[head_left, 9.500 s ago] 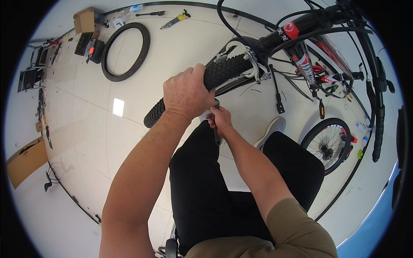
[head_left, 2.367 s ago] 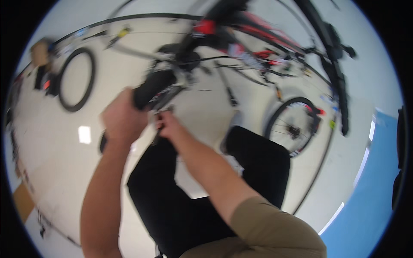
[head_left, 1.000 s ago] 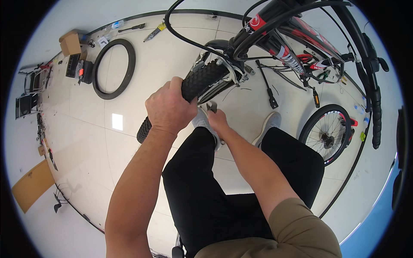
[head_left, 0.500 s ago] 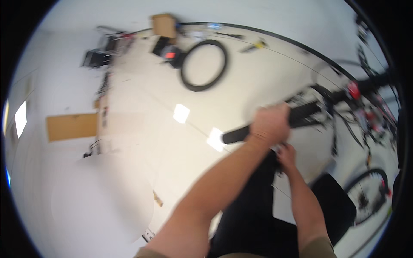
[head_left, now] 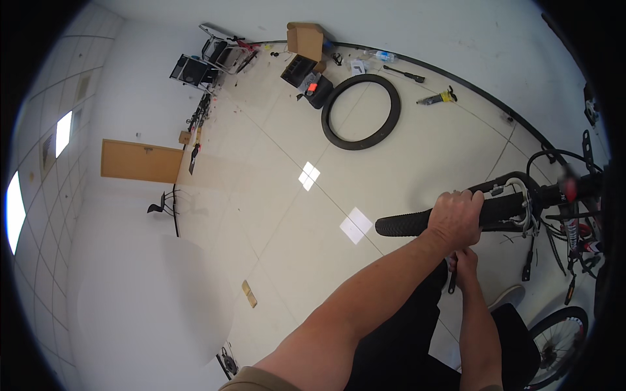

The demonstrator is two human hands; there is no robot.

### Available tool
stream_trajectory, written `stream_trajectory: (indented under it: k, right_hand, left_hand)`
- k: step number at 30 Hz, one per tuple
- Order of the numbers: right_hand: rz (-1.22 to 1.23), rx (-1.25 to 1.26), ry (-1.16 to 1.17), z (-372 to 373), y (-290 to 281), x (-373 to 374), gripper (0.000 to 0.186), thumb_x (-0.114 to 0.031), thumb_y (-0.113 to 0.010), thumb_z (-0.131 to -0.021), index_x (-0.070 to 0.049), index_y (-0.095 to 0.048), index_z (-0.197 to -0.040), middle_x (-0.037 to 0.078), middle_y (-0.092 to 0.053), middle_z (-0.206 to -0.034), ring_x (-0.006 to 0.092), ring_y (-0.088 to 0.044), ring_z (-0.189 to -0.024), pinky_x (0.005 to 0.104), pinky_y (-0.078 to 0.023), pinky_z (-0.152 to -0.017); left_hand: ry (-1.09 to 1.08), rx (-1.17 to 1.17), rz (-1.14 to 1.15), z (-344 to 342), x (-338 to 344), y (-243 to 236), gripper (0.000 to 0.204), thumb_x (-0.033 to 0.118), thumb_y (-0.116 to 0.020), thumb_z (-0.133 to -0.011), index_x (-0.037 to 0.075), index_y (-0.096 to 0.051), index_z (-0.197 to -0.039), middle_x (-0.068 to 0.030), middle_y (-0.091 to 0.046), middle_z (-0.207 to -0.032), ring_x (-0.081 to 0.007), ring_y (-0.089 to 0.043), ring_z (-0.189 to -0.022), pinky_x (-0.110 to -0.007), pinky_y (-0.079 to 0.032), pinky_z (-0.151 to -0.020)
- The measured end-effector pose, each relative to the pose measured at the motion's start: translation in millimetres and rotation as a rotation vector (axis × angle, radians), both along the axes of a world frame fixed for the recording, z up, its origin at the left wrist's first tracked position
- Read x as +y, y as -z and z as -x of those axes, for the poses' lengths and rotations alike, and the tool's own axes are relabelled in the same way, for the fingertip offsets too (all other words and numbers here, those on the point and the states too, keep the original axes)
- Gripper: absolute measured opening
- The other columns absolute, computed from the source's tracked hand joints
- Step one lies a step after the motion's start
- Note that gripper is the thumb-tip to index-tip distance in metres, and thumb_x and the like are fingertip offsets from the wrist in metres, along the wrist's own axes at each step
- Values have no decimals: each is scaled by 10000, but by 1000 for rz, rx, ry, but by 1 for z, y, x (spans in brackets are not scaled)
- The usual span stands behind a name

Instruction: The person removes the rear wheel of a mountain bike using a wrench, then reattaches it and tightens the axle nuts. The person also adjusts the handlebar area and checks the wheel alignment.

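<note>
The front wheel (head_left: 407, 225) of a bicycle, with a black knobbly tyre, juts out toward the middle of the picture. My left hand (head_left: 460, 217) is closed over the top of this tyre, close to the silver brake arms (head_left: 525, 207). Just below it, my right hand (head_left: 466, 266) is wrapped round a dark, slim wrench (head_left: 452, 281) with a hole at its end. The wrench's other end is hidden by the wheel and my left hand. Handlebar and frame parts (head_left: 574, 228) of the bicycle crowd the right edge.
A loose black tyre (head_left: 329, 133) lies on the tiled floor beyond my hands. Behind it are an opened toolbox (head_left: 316, 91), a cardboard box (head_left: 305, 42), a water bottle (head_left: 385, 57) and a yellow-black tool (head_left: 438, 98). Another wheel (head_left: 554, 348) is at lower right, near my shoe (head_left: 508, 298).
The view has turned and sharpened, so the room and both hands appear farther right and lower. My left hand stays on the tyre; the wrench in my right hand now shows clearly.
</note>
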State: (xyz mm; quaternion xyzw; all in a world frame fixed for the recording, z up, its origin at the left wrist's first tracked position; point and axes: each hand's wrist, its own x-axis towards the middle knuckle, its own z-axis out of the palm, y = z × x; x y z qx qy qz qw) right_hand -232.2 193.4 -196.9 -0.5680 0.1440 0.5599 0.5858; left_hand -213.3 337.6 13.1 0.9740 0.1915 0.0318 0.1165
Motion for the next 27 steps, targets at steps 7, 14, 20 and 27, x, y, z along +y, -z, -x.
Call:
stream_trajectory:
  k: [7, 14, 20, 27]
  right_hand:
    - [-51, 93, 30, 2, -9, -3, 143, -182, -561, -992, -55, -587, -933, 6, -497, -691, 84, -423, -497, 258, -341, -441]
    - [2, 5, -24, 9, -4, -2, 117, -168, -566, -973, -78, -556, -899, 12, -512, -695, 98, -475, -551, 254, -389, -473]
    - [-41, 122, 88, 3, -14, -2, 132, -134, -559, -969, -34, -557, -883, 45, -581, -759, 96, -504, -573, 257, -410, -472]
    - [-34, 108, 101, 8, -21, 4, 142, -128, -567, -974, -40, -538, -866, 42, -563, -770, 92, -479, -570, 255, -387, -465]
  left_hand:
    - [-8, 1, -24, -1, 4, -3, 299, 183, -735, -668, 76, -541, -869, -114, -625, -771, -317, -660, -710, -432, -515, -653]
    - [-59, 108, 13, 1, 7, -7, 353, 263, -803, -693, 95, -594, -923, -103, -678, -830, -328, -690, -756, -443, -553, -685]
    - [-5, 45, -93, -8, 2, -4, 344, 265, -814, -673, 109, -565, -853, -57, -630, -729, -285, -666, -642, -401, -530, -572]
    - [2, 11, -108, -5, 5, -5, 357, 253, -821, -652, 110, -549, -833, -52, -611, -711, -280, -658, -631, -403, -522, -553]
